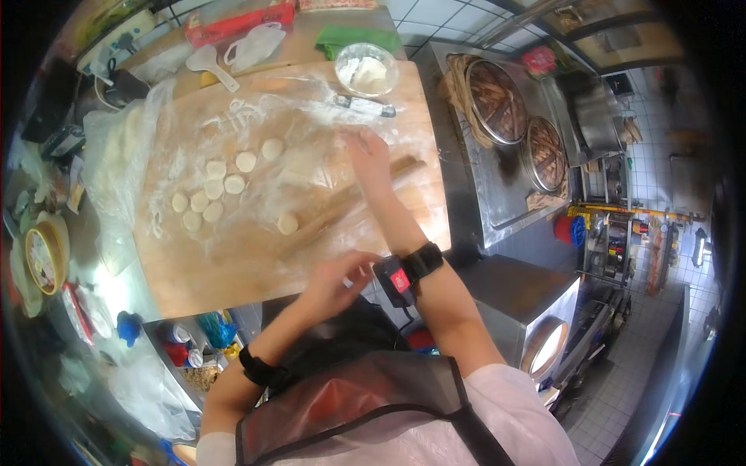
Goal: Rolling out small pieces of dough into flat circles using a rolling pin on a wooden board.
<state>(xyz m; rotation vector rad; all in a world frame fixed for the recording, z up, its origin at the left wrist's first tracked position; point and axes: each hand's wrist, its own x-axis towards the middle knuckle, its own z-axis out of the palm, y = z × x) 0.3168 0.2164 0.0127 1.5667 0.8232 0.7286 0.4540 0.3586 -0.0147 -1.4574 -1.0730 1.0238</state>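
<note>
My left hand is by the board's front edge, its fingers parted and bent close to the small black device on my right wrist. Over the right part of the floured wooden board is my right hand, its fingers bent; whether they grip anything is unclear. A long wooden rod, apparently a rolling pin, lies slantwise and passes beneath my right forearm. Several pale dough rounds sit in a group at the left, and a separate dough round lies nearer me. A cleaver-like blade rests behind my right hand.
A bowl of flour and a green cloth are at the back. Plastic sheeting covers something along the board's left side. A white scoop lies at the rear. Two round steamer-like racks stand on the metal counter at right.
</note>
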